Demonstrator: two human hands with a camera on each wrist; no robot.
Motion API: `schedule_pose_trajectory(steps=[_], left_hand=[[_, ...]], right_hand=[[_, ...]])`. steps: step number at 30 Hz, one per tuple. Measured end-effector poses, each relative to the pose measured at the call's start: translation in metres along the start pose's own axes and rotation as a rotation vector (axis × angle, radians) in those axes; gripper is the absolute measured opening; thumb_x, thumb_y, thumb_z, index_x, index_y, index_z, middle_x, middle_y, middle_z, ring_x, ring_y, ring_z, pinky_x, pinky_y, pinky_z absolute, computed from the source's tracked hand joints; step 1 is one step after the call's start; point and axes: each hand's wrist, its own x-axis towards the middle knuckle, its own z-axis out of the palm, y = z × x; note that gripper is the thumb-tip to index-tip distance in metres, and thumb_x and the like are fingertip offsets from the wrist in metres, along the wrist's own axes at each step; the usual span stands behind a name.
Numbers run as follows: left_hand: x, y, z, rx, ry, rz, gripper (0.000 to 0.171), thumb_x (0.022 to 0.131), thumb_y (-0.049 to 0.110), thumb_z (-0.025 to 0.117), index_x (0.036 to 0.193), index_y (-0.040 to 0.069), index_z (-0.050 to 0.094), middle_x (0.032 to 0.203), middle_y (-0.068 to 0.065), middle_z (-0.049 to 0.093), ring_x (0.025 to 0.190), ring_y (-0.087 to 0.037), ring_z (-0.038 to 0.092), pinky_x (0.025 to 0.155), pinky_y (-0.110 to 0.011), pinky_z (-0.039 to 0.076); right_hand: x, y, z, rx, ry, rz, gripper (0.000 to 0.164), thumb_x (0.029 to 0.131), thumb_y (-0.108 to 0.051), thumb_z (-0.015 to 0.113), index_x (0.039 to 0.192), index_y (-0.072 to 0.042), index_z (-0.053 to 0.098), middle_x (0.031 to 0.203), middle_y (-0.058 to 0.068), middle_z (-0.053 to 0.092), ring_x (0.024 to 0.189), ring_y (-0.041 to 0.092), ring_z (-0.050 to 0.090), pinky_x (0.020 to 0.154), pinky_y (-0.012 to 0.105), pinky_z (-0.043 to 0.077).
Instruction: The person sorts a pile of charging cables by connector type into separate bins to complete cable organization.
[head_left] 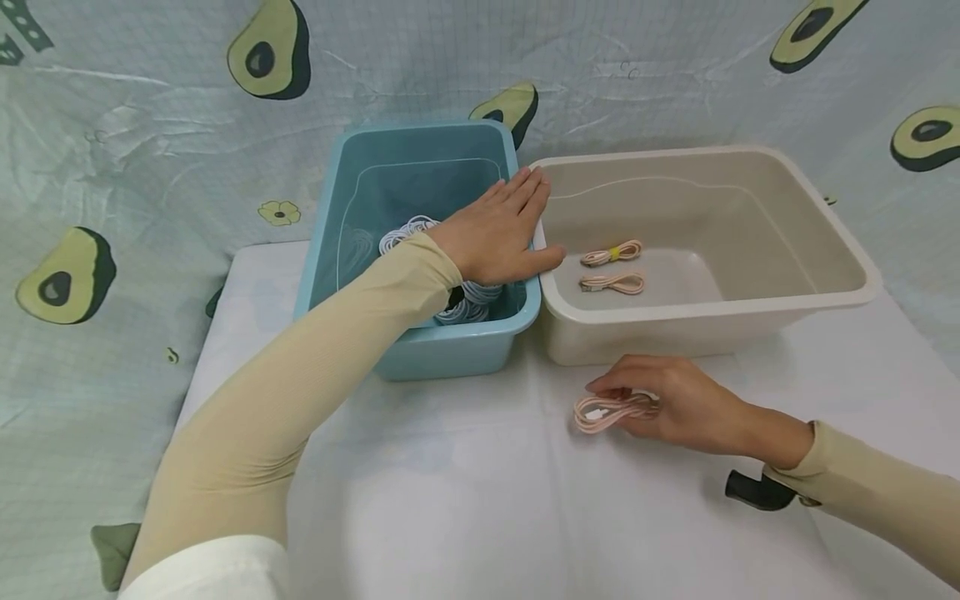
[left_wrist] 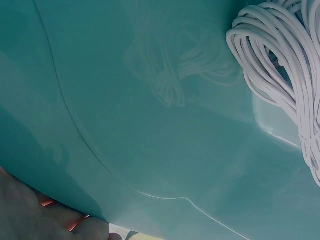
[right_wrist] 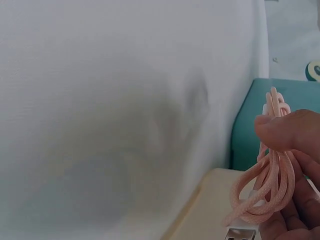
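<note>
In the head view my right hand [head_left: 675, 404] pinches a coiled pink USB cable [head_left: 600, 412] just in front of the beige bin. The right wrist view shows the thumb pressed on the coiled cable [right_wrist: 272, 185], with a metal USB plug [right_wrist: 240, 234] below it. My left hand [head_left: 498, 229] lies with straight fingers over the meeting rims of the blue bin [head_left: 457, 354] and the beige bin [head_left: 675, 333]. Coiled white cables [head_left: 465, 312] lie in the blue bin, partly hidden by the left forearm. Inside the beige bin are two pink cable bundles [head_left: 611, 253], one with a yellow tie.
Both bins stand side by side on a white-covered table [head_left: 450, 483]. Behind them hangs a pale cloth [head_left: 412, 58] printed with avocados. A black strap piece [head_left: 759, 490] sticks out at the right wrist.
</note>
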Motion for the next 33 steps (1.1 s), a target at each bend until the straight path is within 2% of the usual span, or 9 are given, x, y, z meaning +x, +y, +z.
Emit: schedule_pose_trajectory(steps=[7,14,21,25,33], left_hand=[[0.000,-0.001,0.001,0.004,-0.002,0.000,0.090,0.105,0.059,0.032,0.166,0.006,-0.006,0.176,-0.010,-0.010,0.165,-0.025,-0.012,0.137,-0.042,-0.001],[0.000,-0.002,0.001,-0.002,-0.002,0.005,0.090,0.105,0.059,0.032,0.166,0.005,-0.006,0.176,-0.010,-0.010,0.165,-0.024,-0.012,0.137,-0.042,-0.001],[0.001,-0.002,0.002,0.010,-0.007,0.000,0.090,0.105,0.060,0.032,0.166,0.006,-0.006,0.176,-0.009,-0.011,0.165,-0.024,-0.012,0.137,-0.042,-0.001],[0.000,-0.002,0.002,0.013,-0.008,0.003,0.090,0.105,0.060,0.032,0.166,0.006,-0.006,0.176,-0.010,-0.011,0.165,-0.025,-0.012,0.137,-0.042,-0.001],[0.000,-0.001,0.001,0.015,-0.004,0.001,0.090,0.105,0.060,0.032,0.166,0.006,-0.005,0.176,-0.010,-0.010,0.165,-0.025,-0.011,0.137,-0.042,0.000]], right_hand=[[0.009,-0.017,-0.010,0.004,-0.033,-0.039,0.054,0.070,0.003,0.090,0.118,-0.018,0.076,0.110,-0.013,0.073,0.092,-0.002,0.065,0.079,0.006,0.051],[0.018,-0.031,-0.022,0.001,-0.032,-0.090,0.054,0.072,-0.001,0.091,0.120,-0.021,0.076,0.112,-0.011,0.073,0.095,0.000,0.067,0.080,0.006,0.051],[0.026,-0.048,-0.039,0.029,-0.064,-0.071,0.056,0.074,-0.002,0.090,0.124,-0.024,0.075,0.114,-0.012,0.072,0.097,-0.002,0.065,0.082,0.009,0.054],[0.030,-0.055,-0.049,0.050,-0.060,-0.090,0.056,0.076,-0.002,0.090,0.125,-0.023,0.074,0.115,-0.011,0.073,0.096,-0.001,0.064,0.083,0.008,0.052],[0.039,-0.067,-0.068,0.049,-0.046,-0.113,0.061,0.073,-0.001,0.091,0.127,-0.024,0.072,0.114,-0.011,0.073,0.094,0.000,0.062,0.076,0.011,0.051]])
